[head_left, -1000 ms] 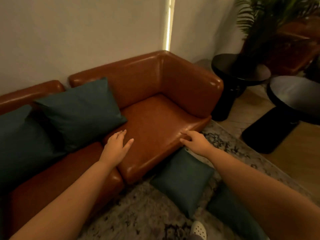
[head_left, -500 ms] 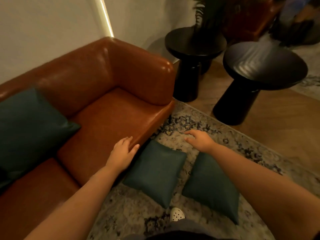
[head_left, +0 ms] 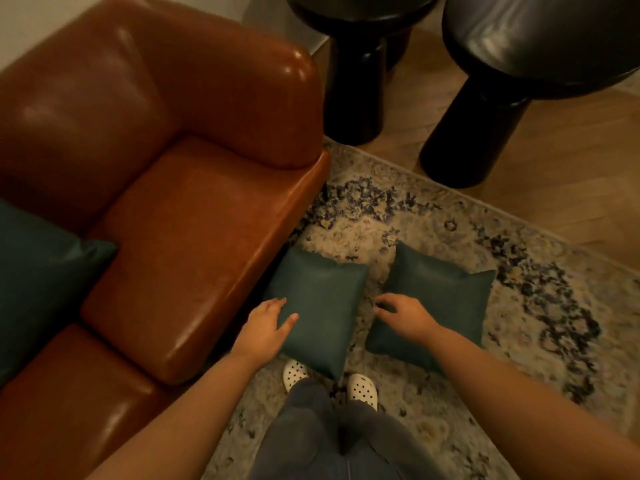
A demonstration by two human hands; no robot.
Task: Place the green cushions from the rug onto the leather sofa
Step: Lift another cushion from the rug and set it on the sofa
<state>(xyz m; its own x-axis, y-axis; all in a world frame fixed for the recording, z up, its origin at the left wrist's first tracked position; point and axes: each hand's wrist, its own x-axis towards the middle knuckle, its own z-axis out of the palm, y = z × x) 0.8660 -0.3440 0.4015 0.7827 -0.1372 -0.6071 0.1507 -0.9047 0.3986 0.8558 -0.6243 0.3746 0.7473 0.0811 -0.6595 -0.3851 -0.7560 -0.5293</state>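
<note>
Two dark green square fabric cushions lie flat on the patterned beige and blue rug (head_left: 433, 216), side by side with a narrow strip of rug between them. One, the left cushion (head_left: 322, 306), sits just beside the front edge of the brown leather sofa (head_left: 194, 216); the other, the right cushion (head_left: 446, 292), lies further out on the rug. One more green cushion (head_left: 38, 271) already rests on the sofa seat at the left edge of the view, propped against the backrest, which makes three cushions in sight.

Both bare hands reach down toward the pair on the rug. Over the near left edge of the left cushion is the left hand (head_left: 266, 327), palm down, fingers loosely spread and gripping nothing; whether it touches the fabric cannot be told. Over the left edge of the right cushion is the right hand (head_left: 405, 315), fingers curled downward and slightly apart, not clamped on anything visible.

Two white perforated clogs (head_left: 362, 389) stand on the rug just below the left cushion, under grey trouser legs (head_left: 329, 438). Two round black pedestal side tables (head_left: 540, 39) stand on the wooden floor (head_left: 568, 174) beyond the rug's far edge, close beside the sofa's arm.
</note>
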